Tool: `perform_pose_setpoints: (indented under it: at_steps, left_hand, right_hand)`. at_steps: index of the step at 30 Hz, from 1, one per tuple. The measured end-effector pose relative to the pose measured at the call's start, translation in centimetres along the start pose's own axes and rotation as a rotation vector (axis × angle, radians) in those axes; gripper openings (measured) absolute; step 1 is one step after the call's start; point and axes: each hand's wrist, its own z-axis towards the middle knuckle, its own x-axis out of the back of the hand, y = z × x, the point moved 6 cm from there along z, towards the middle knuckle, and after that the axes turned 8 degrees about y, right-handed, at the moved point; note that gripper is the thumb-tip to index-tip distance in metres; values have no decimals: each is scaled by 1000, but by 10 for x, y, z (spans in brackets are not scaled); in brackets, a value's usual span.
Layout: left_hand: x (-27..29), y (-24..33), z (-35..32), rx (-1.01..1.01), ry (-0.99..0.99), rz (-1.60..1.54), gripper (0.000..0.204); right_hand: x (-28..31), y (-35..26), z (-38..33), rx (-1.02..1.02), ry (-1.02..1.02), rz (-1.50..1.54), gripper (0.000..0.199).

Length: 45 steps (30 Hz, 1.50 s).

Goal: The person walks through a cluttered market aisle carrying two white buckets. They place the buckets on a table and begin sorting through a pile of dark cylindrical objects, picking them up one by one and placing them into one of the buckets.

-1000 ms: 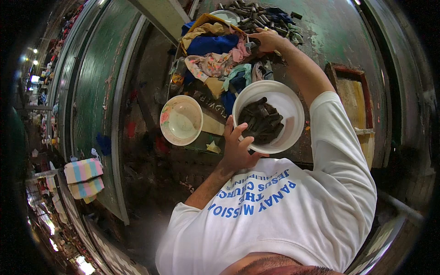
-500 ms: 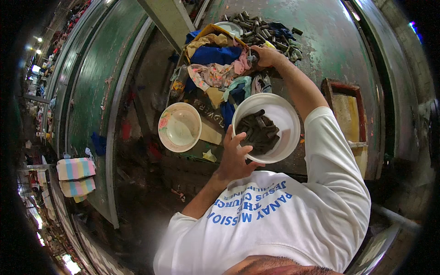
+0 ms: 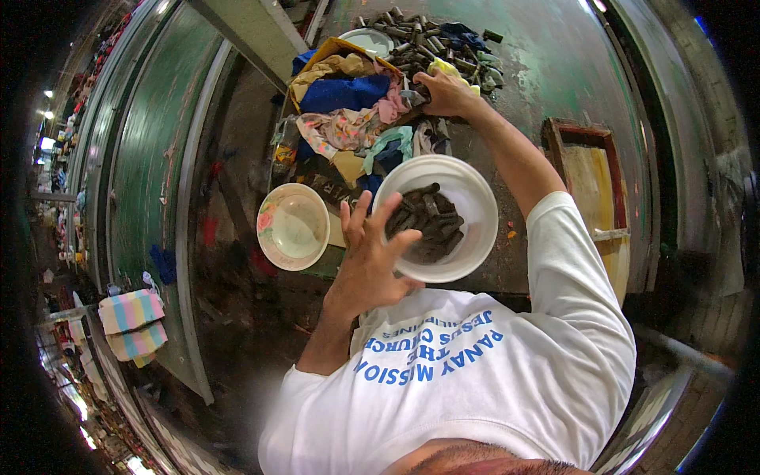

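head view: the left hand (image 3: 368, 261) is held up with its fingers spread wide, palm on the near side of the white bowl (image 3: 475, 210). its grip is apart and not clamped on anything; it just props the bowl, maybe to keep it from sliding. the bowl sits at the near edge of the green worktop (image 3: 554, 71), close to the person's chest, so it is easy to drop things in. inside it lie dark short metal pieces (image 3: 427, 222), all heaped in the middle.

the right hand (image 3: 443, 91) is stretched far out to the back of the worktop. its fingers are curled down at the edge of a big heap of the same dark pieces (image 3: 431, 36). i cannot tell if the grip is closed on one.

between the two hands lies a pile of coloured rags (image 3: 348, 119), some on a yellow box. left of the white bowl sits a second bowl with a flower rim (image 3: 293, 227), with nothing in it. a red and yellow wooden tray (image 3: 590, 170) lies to the right. folded striped cloths (image 3: 131, 321) lie far off to the left.
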Motion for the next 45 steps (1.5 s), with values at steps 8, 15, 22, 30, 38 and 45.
perform_pose_setpoints:
  at_steps: [8, 15, 22, 30, 38, 45]
  left_hand:
    - [9, 29, 35, -339, 443, -344, 41]
    - [-11, -11, 68, 225, 318, -403, 10]
    - [-4, 4, 57, 87, 456, -297, 21]
    - [-3, -6, 55, 91, 530, -346, 45]
    - [-20, 0, 66, 281, 260, -467, 81]
    - [1, -11, 91, 60, 237, -290, 84]
  right_hand:
    - [-8, 1, 20, -37, -150, 73, 73]
    - [-7, 2, 24, -30, -195, 174, 78]
    - [29, 36, -15, -205, 69, 474, 81]
    - [118, -20, -86, -186, -125, 1130, 83]
    - [139, -116, -124, -78, -246, 1277, 82]
    - [139, -158, -151, -243, -255, 1594, 95]
